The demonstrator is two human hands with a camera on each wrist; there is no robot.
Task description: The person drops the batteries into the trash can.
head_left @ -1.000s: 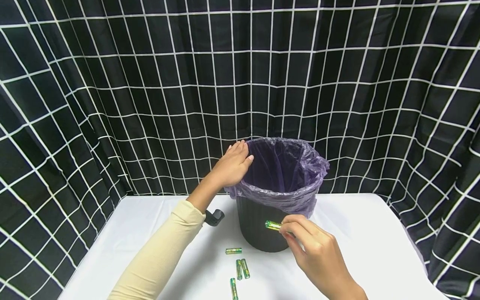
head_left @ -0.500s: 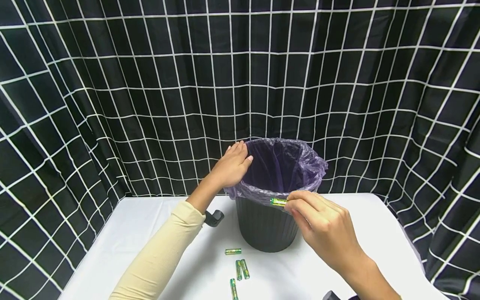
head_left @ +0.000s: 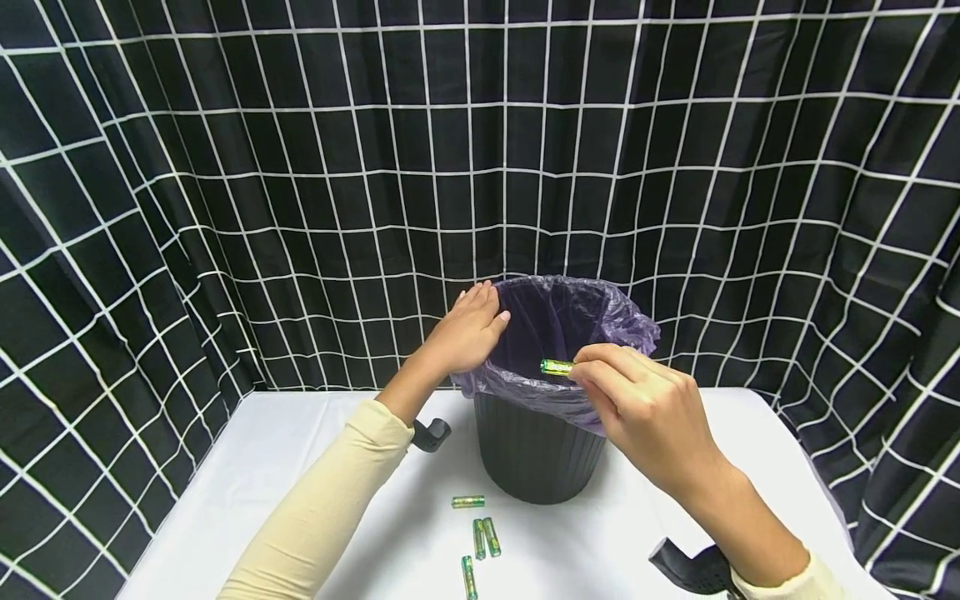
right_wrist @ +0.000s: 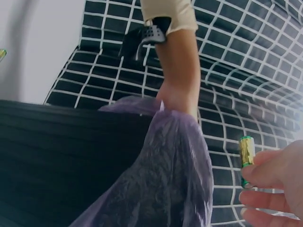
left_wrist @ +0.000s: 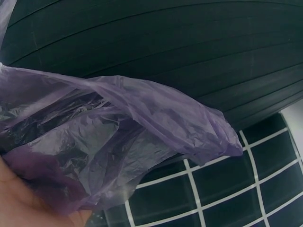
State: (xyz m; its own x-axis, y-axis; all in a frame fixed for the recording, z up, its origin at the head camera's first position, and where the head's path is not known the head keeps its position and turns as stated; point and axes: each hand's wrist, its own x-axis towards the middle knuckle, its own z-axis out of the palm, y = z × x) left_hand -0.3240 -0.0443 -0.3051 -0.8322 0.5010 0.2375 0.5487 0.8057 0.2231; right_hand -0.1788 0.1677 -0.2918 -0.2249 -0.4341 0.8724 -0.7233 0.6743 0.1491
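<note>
A dark ribbed trash bin [head_left: 536, 454] stands upright, lined with a purple translucent bag [head_left: 555, 404] folded over its rim. My left hand [head_left: 468, 329] rests on the bin's left rim, fingers extended and thumb toward the inside. In the left wrist view, the loose bag flap [left_wrist: 175, 118] partly covers that hand [left_wrist: 16, 203]. Between thumb and fingertips, my right hand [head_left: 648, 408] pinches a green and gold battery [head_left: 556, 367], which overlaps the bin's mouth near the front rim. The right wrist view shows this battery [right_wrist: 246, 153] upright in the fingers.
Several similar batteries lie on the white table [head_left: 300, 467] before the bin, among them a sideways one [head_left: 468, 502], a close pair [head_left: 485, 537] and a nearer one [head_left: 468, 577]. A black curtain with white grid lines [head_left: 375, 167] surrounds the table at the back and sides.
My right hand has risen with the battery from in front of the bin's wall to the level of its mouth. The left hand stays on the rim.
</note>
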